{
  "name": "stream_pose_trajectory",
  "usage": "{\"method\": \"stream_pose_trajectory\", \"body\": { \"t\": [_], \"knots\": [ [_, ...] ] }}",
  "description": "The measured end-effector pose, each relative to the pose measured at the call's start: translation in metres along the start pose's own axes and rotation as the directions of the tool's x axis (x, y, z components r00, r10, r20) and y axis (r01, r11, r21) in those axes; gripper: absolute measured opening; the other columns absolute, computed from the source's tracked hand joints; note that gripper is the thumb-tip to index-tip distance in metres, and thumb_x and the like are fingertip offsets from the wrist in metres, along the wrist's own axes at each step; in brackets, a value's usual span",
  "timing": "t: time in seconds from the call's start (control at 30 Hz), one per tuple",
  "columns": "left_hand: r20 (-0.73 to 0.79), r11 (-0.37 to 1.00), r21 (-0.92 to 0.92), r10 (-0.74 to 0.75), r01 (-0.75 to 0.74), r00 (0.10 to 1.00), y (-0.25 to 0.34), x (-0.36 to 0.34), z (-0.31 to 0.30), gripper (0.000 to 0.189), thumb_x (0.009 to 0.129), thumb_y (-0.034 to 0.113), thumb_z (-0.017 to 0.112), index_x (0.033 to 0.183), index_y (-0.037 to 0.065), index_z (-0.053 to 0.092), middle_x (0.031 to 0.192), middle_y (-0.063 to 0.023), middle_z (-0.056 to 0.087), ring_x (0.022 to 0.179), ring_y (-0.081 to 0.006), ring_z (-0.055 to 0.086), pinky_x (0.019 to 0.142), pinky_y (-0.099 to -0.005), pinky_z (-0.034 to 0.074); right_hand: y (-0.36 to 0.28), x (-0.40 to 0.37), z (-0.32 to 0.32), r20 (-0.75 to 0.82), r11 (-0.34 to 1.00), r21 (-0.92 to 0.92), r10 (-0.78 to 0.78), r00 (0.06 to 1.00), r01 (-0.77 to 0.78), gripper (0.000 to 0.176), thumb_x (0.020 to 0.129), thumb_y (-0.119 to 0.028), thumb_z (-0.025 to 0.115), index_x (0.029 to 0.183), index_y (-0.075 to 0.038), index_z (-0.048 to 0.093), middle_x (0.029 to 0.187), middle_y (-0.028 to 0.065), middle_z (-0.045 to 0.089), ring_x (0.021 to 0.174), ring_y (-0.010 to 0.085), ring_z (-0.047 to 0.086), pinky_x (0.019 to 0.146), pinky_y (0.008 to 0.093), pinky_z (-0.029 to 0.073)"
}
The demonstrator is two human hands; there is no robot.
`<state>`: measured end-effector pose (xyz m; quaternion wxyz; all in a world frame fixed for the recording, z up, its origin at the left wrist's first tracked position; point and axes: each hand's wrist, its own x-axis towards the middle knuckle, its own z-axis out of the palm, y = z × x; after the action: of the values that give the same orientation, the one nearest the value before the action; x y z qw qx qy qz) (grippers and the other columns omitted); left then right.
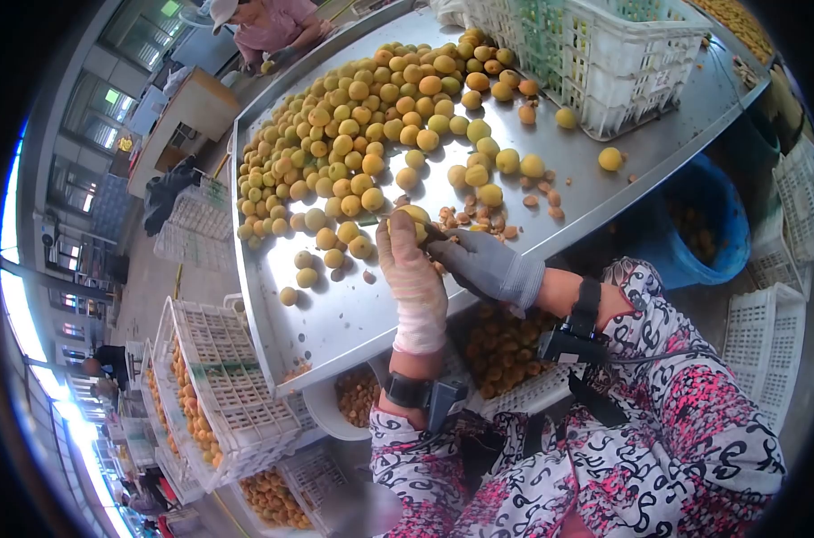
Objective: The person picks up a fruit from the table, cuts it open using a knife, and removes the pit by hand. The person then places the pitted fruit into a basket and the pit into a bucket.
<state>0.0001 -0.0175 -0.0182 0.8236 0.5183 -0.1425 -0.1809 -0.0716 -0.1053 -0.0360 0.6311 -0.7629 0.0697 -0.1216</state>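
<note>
Over the near part of the metal table [326,336], my left hand [413,282], in a pale striped glove, is closed around a yellow apricot [414,213]. My right hand [486,264] wears a grey glove with dark fingertips. Its fingers are drawn together against the right side of that apricot, and whatever else they hold is hidden. A large heap of yellow-green apricots [358,112] covers the table beyond my hands. Brown apricot pits [483,218] lie scattered just past my right hand, with a few loose apricots around them.
A white plastic crate [613,76] stands at the table's far right. Below the near edge are a white bucket [322,403] of pits and a crate of apricot pieces [501,354]. A blue tub [707,224] is at right, stacked crates [232,386] at left. Another person [277,31] works across the table.
</note>
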Motion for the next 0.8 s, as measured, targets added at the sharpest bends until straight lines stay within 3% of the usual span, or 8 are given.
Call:
{"method": "stream_pose_trajectory", "body": {
  "t": [0.03, 0.1, 0.23, 0.33, 0.47, 0.57, 0.67, 0.8],
  "knots": [
    [0.01, 1.0, -0.004, 0.003, -0.003, 1.0, -0.005, 0.001, -0.01, 0.045, 0.093, 0.036, 0.051, 0.119, 0.0, 0.048, 0.105, -0.0075, 0.054, 0.095, -0.0148, 0.051, 0.084, -0.0269, 0.042, 0.01, 0.001, 0.005, -0.008, 1.0, -0.005, -0.005, 1.0, 0.005, 0.034, 0.094, -0.036, 0.046, 0.095, -0.004, 0.057, 0.071, 0.0122, 0.062, 0.063, 0.0289, 0.06, 0.06, 0.0377, 0.046],
    [0.028, 0.925, 0.375, 0.063, -0.069, 0.998, -0.013, 0.009, -0.024, 0.046, 0.094, 0.038, 0.047, 0.119, -0.001, 0.048, 0.106, -0.0102, 0.054, 0.097, -0.0156, 0.052, 0.086, -0.0266, 0.042, 0.04, 0.006, 0.008, -0.058, 0.719, -0.569, -0.52, 0.852, 0.399, 0.035, 0.093, -0.04, 0.045, 0.098, -0.006, 0.056, 0.075, 0.0149, 0.062, 0.07, 0.0334, 0.061, 0.062, 0.0418, 0.048],
    [0.051, 0.983, 0.125, -0.141, 0.134, 0.989, 0.015, -0.006, -0.001, 0.045, 0.093, 0.04, 0.048, 0.114, 0.0, 0.048, 0.084, -0.0079, 0.055, 0.075, -0.0141, 0.057, 0.068, -0.0249, 0.045, 0.002, -0.001, -0.006, -0.002, 0.921, -0.389, 0.016, 1.0, -0.016, 0.041, 0.092, -0.046, 0.043, 0.101, -0.008, 0.053, 0.085, 0.0218, 0.062, 0.084, 0.0398, 0.06, 0.071, 0.0477, 0.047],
    [-0.042, 0.968, 0.218, -0.119, 0.126, 0.992, 0.022, -0.006, 0.012, 0.042, 0.088, 0.038, 0.054, 0.109, 0.002, 0.048, 0.074, -0.0049, 0.053, 0.055, -0.0127, 0.054, 0.05, -0.0224, 0.042, -0.01, -0.003, -0.007, -0.023, 0.912, -0.41, 0.026, 0.999, -0.033, 0.043, 0.091, -0.047, 0.044, 0.103, -0.006, 0.053, 0.088, 0.022, 0.062, 0.085, 0.0398, 0.06, 0.073, 0.0467, 0.046],
    [0.006, 0.978, 0.198, -0.065, 0.062, 0.998, 0.021, -0.009, 0.015, 0.04, 0.088, 0.037, 0.056, 0.106, 0.003, 0.048, 0.074, -0.0047, 0.053, 0.057, -0.0128, 0.055, 0.049, -0.0231, 0.042, 0.0, -0.002, -0.01, 0.066, 0.965, -0.261, 0.043, 0.997, -0.024, 0.039, 0.093, -0.038, 0.044, 0.118, -0.008, 0.053, 0.098, 0.0193, 0.063, 0.091, 0.0353, 0.061, 0.079, 0.0404, 0.046],
    [0.015, 0.982, 0.172, -0.075, 0.071, 0.997, 0.023, -0.014, 0.014, 0.039, 0.088, 0.035, 0.059, 0.108, 0.003, 0.05, 0.081, -0.0034, 0.053, 0.066, -0.0132, 0.056, 0.062, -0.0253, 0.044, 0.012, 0.003, -0.01, 0.128, 0.98, -0.186, 0.093, 0.987, -0.069, 0.038, 0.094, -0.033, 0.044, 0.123, -0.01, 0.055, 0.11, 0.0162, 0.061, 0.1, 0.0273, 0.06, 0.085, 0.0354, 0.044],
    [-0.001, 0.988, 0.145, -0.051, 0.051, 0.999, 0.01, -0.012, 0.003, 0.037, 0.089, 0.032, 0.058, 0.109, 0.002, 0.051, 0.092, -0.0026, 0.055, 0.086, -0.0105, 0.051, 0.074, -0.0259, 0.043, 0.016, -0.002, -0.004, 0.055, 0.984, -0.155, -0.085, 0.995, 0.092, 0.03, 0.094, -0.031, 0.046, 0.111, -0.011, 0.06, 0.097, 0.0164, 0.063, 0.092, 0.0328, 0.06, 0.079, 0.0375, 0.047],
    [-0.054, 1.0, 0.008, -0.021, 0.021, 0.998, 0.004, -0.017, 0.006, 0.029, 0.091, 0.025, 0.055, 0.11, 0.004, 0.049, 0.092, -0.0047, 0.058, 0.079, -0.0123, 0.055, 0.069, -0.0242, 0.044, -0.006, -0.008, -0.012, 0.156, 0.991, -0.11, 0.093, 0.983, -0.076, 0.036, 0.094, -0.031, 0.044, 0.121, -0.011, 0.056, 0.105, 0.0142, 0.063, 0.096, 0.0231, 0.06, 0.084, 0.0336, 0.045]
  ]
}}
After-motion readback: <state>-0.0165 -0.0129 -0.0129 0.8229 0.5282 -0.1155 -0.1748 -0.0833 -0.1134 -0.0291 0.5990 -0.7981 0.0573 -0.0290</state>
